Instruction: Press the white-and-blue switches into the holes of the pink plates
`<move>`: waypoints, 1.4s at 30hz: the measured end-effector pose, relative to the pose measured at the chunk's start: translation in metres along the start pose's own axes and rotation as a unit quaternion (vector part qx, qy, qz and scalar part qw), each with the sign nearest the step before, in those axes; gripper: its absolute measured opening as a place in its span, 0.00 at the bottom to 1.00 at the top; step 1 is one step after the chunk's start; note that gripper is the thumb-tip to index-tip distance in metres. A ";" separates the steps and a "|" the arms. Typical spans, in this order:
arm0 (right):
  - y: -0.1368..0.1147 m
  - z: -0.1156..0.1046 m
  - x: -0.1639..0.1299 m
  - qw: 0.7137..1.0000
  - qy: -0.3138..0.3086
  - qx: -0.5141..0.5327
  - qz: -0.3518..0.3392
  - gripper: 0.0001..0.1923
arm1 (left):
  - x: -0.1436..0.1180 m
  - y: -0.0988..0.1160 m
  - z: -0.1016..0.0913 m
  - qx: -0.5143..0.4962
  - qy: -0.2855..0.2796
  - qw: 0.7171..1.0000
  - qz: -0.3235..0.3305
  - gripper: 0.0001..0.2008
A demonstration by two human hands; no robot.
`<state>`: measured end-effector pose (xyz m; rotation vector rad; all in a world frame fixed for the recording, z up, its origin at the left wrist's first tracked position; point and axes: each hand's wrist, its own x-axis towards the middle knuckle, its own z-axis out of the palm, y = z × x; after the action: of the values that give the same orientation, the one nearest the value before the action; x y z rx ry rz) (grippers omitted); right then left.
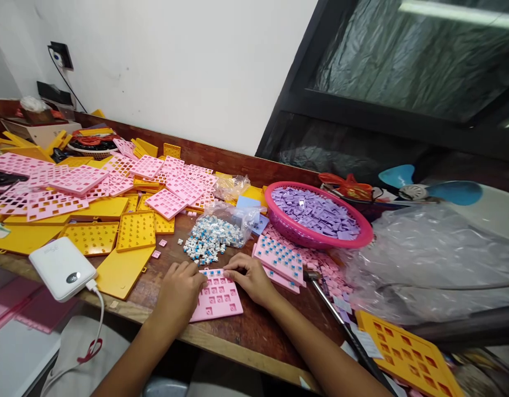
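A pink plate with square holes [218, 299] lies flat near the front edge of the wooden table [246, 336]. My left hand [178, 292] rests on its left side, fingers curled over the edge. My right hand [249, 275] presses its fingertips on the plate's top row, where a few blue-topped switches sit. Just beyond lies a heap of loose white and blue switches [207, 240] spilling from a clear bag. Right of my right hand is a stack of pink plates filled with blue switches [279, 259].
A pink basket of purple keycaps [316, 215] stands at the right. Piles of pink plates [72, 184] and yellow plates [113, 242] cover the left. A white power bank [62, 268] with cable sits at the front left. Clear plastic sheeting [428, 259] and a yellow plate [407, 353] lie right.
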<state>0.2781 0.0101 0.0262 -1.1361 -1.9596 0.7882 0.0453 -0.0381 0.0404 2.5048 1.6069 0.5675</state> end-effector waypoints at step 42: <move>-0.001 0.009 0.002 0.998 -0.016 -0.061 -0.013 0.08 | 0.007 -0.019 0.007 -0.064 0.003 0.997 -0.045 0.17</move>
<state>0.2696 0.0103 0.0227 -1.1731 -2.0678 0.6860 0.0343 -0.0228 0.0302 2.3291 1.6222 0.6463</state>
